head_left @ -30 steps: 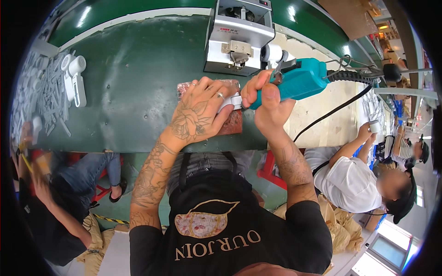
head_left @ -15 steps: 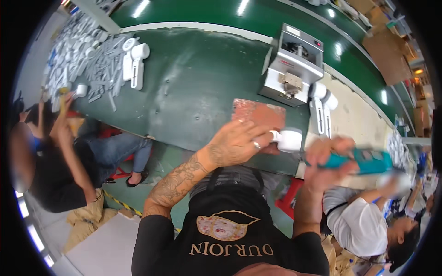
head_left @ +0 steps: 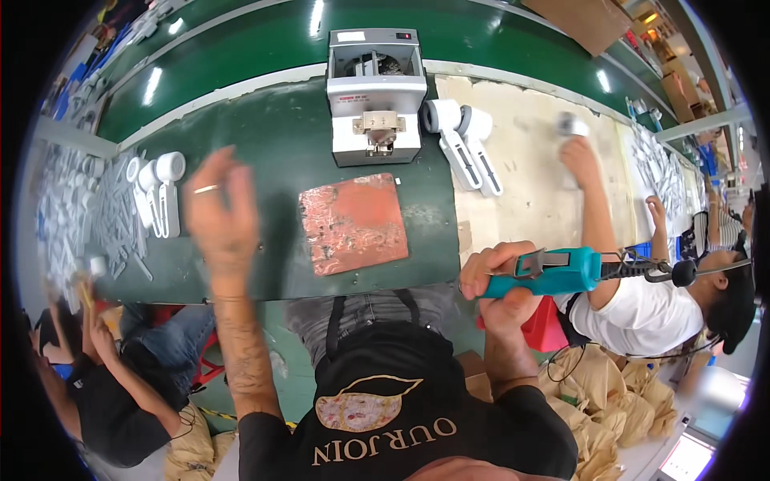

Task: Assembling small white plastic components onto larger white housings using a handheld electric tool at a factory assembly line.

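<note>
My right hand (head_left: 504,284) is wrapped around a teal electric screwdriver (head_left: 553,271), held sideways over the table's near edge, its cable running off to the right. My left hand (head_left: 223,210) hovers, blurred, above the table; its fingers look loosely apart and I see nothing in them. Just left of it lie several white handheld devices with round heads (head_left: 160,188), side by side. Between my hands a worn reddish pad (head_left: 354,223) lies flat with nothing on it. Behind the pad stands a grey screw feeder (head_left: 376,104).
Right of the feeder lie two white devices (head_left: 465,144) on a beige sheet (head_left: 521,192). Loose grey and white parts (head_left: 112,208) heap at the far left. A person in white (head_left: 642,313) reaches over the table on the right; another person (head_left: 120,401) sits at the left.
My left hand has moved left off the pad and let go of the white device, which now appears to lie with the left group. The view has swung right; the screwdriver stays in my right hand.
</note>
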`<action>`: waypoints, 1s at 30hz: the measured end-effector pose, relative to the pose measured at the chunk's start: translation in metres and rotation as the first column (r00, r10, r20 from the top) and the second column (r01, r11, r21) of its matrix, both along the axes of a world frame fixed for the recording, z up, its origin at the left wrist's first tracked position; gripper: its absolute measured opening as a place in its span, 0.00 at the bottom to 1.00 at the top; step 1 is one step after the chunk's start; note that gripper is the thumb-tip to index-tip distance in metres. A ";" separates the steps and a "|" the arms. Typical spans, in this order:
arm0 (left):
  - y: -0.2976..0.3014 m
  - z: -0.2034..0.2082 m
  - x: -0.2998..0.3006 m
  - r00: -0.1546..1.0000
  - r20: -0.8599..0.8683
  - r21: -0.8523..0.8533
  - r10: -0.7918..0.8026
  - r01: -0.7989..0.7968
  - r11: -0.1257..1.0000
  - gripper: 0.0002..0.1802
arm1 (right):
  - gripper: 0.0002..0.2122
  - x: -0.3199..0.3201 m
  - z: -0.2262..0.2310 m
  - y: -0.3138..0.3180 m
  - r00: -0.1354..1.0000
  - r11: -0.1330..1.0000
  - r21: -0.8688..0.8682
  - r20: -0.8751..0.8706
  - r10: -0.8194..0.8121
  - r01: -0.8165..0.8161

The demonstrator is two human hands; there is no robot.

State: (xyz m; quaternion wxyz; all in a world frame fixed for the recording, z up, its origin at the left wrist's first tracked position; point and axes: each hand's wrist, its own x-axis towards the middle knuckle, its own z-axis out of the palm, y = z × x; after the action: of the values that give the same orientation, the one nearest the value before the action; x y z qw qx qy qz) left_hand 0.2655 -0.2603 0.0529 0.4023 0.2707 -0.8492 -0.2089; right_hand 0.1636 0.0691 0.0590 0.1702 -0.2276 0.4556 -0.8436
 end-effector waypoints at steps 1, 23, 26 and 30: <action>0.038 0.013 -0.028 0.980 0.064 0.004 -0.191 0.191 0.982 0.15 | 0.27 -0.002 -0.002 0.003 1.000 1.000 -0.009 -0.001 -0.003 0.003; 0.135 0.002 -0.065 0.763 0.384 -0.193 -0.521 0.618 0.762 0.23 | 0.32 -0.002 -0.006 0.019 0.997 0.993 0.089 -0.009 -0.074 0.074; 0.119 0.012 -0.044 0.806 0.301 0.069 -0.510 0.515 0.854 0.23 | 0.33 -0.004 0.000 0.001 0.987 0.974 0.195 -0.127 -0.094 0.118; 0.100 -0.014 -0.028 0.842 0.217 0.036 -0.495 0.500 0.866 0.14 | 0.32 -0.006 0.002 -0.015 0.984 0.975 0.209 -0.175 -0.033 0.070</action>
State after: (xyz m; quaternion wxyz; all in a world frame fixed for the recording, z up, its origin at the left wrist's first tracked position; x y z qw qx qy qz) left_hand 0.2370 -0.1607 0.0391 0.2415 0.0584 -0.9315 -0.2657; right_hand 0.1574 0.0545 0.0611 0.1324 -0.2673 0.5625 -0.7711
